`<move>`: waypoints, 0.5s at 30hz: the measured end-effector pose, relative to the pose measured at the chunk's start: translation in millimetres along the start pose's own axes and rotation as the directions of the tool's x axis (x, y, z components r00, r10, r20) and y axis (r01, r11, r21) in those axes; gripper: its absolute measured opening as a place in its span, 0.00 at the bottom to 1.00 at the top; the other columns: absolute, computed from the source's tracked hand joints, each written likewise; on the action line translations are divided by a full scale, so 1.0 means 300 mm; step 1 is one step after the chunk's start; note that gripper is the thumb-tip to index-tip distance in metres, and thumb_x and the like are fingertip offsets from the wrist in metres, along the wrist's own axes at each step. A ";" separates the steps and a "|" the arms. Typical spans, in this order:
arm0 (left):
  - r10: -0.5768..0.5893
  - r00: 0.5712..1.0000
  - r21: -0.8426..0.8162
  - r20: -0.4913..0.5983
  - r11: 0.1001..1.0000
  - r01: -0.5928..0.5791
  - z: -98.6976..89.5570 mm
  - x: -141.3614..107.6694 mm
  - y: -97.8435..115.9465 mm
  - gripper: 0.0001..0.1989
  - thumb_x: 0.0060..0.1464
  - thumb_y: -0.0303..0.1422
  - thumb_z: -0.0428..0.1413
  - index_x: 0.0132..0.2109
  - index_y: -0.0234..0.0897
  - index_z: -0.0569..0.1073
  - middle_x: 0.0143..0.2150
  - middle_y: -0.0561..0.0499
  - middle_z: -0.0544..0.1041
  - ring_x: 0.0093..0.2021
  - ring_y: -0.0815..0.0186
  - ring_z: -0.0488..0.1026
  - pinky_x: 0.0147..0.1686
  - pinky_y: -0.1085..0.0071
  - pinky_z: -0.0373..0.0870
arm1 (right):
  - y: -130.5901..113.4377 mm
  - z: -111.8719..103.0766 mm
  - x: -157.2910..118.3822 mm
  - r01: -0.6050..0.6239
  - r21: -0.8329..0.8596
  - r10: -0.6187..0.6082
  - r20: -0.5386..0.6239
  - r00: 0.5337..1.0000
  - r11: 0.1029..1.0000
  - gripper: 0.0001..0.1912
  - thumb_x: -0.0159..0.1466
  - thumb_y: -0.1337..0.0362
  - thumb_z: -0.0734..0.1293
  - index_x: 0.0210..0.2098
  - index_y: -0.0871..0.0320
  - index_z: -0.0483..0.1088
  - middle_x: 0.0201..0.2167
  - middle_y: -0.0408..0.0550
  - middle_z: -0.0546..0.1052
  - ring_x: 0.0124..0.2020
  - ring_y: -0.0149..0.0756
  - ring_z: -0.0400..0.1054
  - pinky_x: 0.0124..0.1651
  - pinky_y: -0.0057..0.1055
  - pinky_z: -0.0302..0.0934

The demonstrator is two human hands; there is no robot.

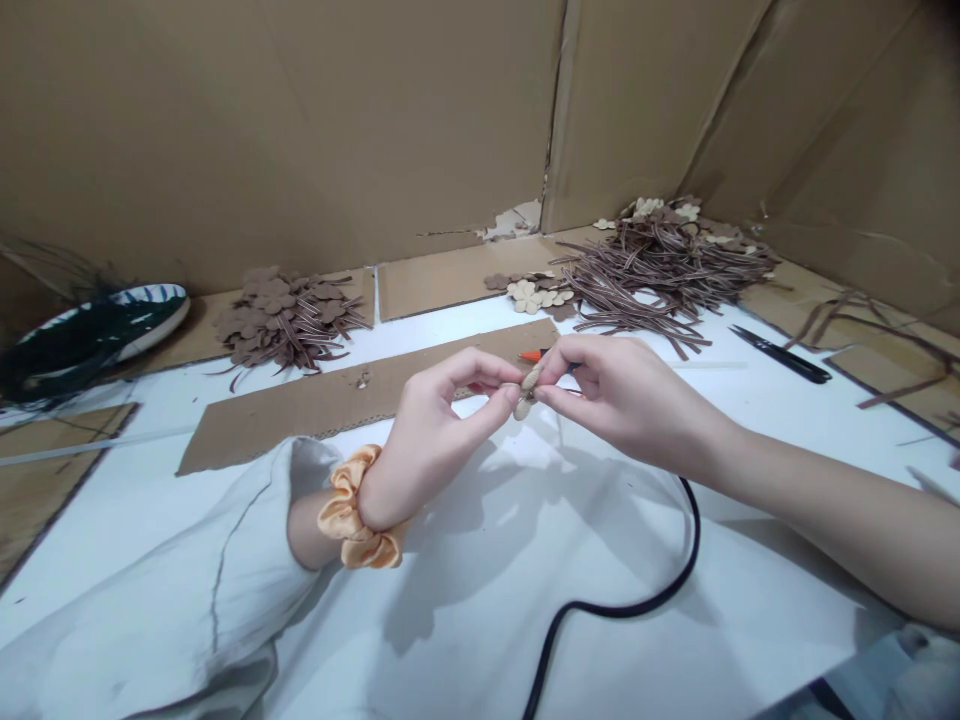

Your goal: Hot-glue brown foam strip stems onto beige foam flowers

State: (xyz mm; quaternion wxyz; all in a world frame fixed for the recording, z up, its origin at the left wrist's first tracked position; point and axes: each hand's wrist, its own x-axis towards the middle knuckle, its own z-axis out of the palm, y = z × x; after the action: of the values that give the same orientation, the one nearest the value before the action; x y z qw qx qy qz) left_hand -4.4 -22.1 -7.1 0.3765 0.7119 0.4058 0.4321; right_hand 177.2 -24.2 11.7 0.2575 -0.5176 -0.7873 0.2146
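While cardboard walls (300,130) rise behind a white work surface (465,630), a brown cardboard strip (292,415) lies across it | Dark brown strips (667,265) heap at right rear, beige flower cutouts (527,296) alongside | Left hand (442,430) and right hand (637,395) meet over the surface, both pinched on a small beige petaled piece (528,382) held between them
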 end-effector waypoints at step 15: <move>-0.130 0.991 -0.192 0.015 0.973 0.131 0.005 -0.001 -0.005 0.06 0.52 0.32 0.59 0.36 0.34 0.72 0.36 0.48 0.78 0.34 0.67 0.75 0.36 0.71 0.70 | 0.009 0.006 -0.006 0.065 0.140 -0.058 -0.057 0.997 0.988 0.09 0.58 0.66 0.65 0.37 0.57 0.60 0.34 0.44 0.74 0.27 0.29 0.63 0.29 0.26 0.51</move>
State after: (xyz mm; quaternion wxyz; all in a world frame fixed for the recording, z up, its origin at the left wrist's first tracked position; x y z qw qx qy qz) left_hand -3.4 -21.9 -9.2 0.4714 0.6446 0.4077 0.4429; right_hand 178.6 -24.9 8.4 0.3211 -0.4789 -0.7784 0.2483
